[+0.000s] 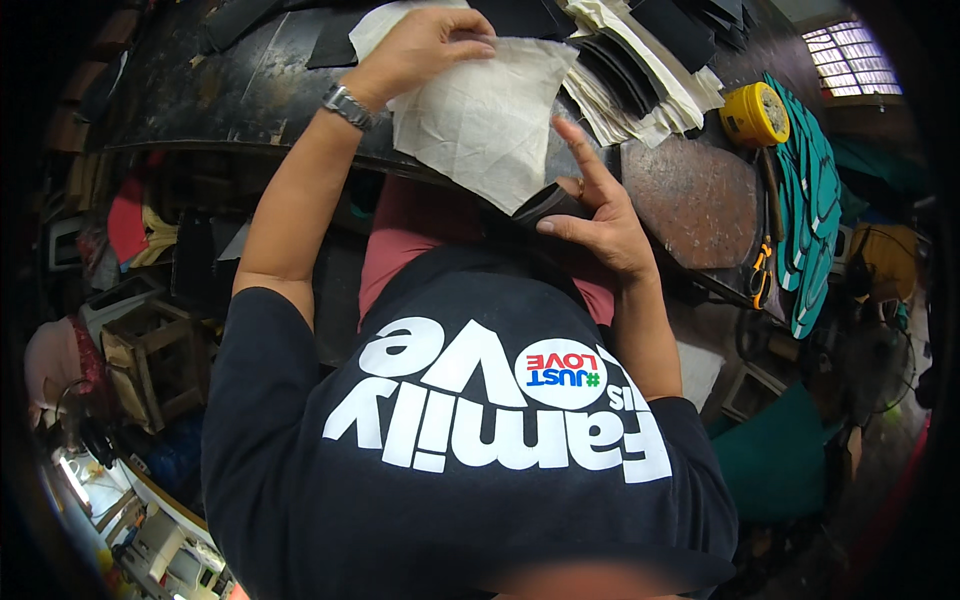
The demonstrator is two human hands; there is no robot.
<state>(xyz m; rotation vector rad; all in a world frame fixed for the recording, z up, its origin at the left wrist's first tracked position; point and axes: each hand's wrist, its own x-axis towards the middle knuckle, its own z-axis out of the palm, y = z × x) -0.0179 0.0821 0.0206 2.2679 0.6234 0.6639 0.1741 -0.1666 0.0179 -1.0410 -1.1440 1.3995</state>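
At the near edge of the dark worktable (250, 95), a cream cloth panel (480, 125) is held up at a slant, its lower corner hung over the edge above the lap. Its upper edge is pinched by the left hand (435, 42), whose thumb and fingertips are closed together on the fabric. On the left wrist a metal-band wristwatch (350, 104) is worn. Beyond that hand, a second cream cloth (377, 33) is partly covered by the fingers and the panel.

Beside the panel's lower right side, the right hand (612, 222) is placed with index finger and thumb spread wide. By its thumb, a dark curled sheet (545, 204) is seen at the panel's lower corner; whether it is gripped cannot be told. A ring is worn on one finger.

To the right of the panel, cream cloth pieces and black sheets are piled in a fanned stack (640, 85). Just beside the right hand, the table is topped by a worn brown board (692, 200) with a rounded outline. Past the board's far right corner, a yellow tub (750, 116) is seen tilted in view. Along the right edge, orange-handled scissors (762, 270) are seen next to a row of overlapping teal pieces (808, 190).
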